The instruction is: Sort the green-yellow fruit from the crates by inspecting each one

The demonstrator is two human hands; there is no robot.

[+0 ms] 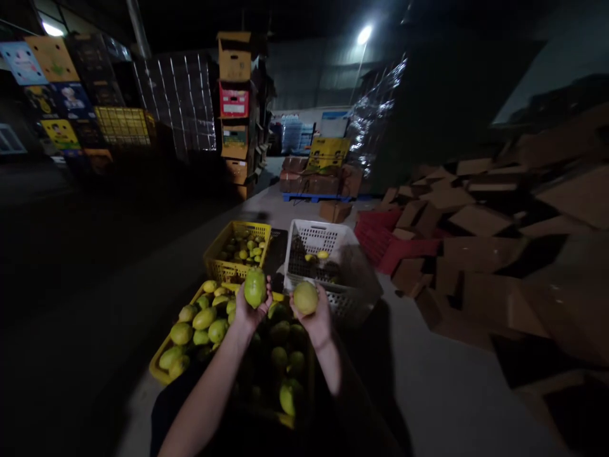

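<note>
In my left hand (244, 316) rests a green, slightly bumpy oval fruit (255, 287), with fingers curled around its side. My right hand (322, 317) grips a rounder, pale yellow-green fruit (305, 298). Both hands are over the far side of a wide yellow crate (157, 367) heaped with similar green and yellowish fruits (204, 318). Past my left hand stands a smaller yellow crate (223, 273) partly filled with such fruits. A white perforated crate (349, 254), just beyond my right hand, has a few yellow fruits (323, 254) at its bottom. The exact kind of fruit cannot be made out.
A large heap of flattened and torn cardboard boxes (480, 247) lies on the right, beside a red crate (375, 238). Stacked cartons (235, 101) stand at the back. Behind the crates, a blue pallet (309, 197) carries boxes. The left side is dark.
</note>
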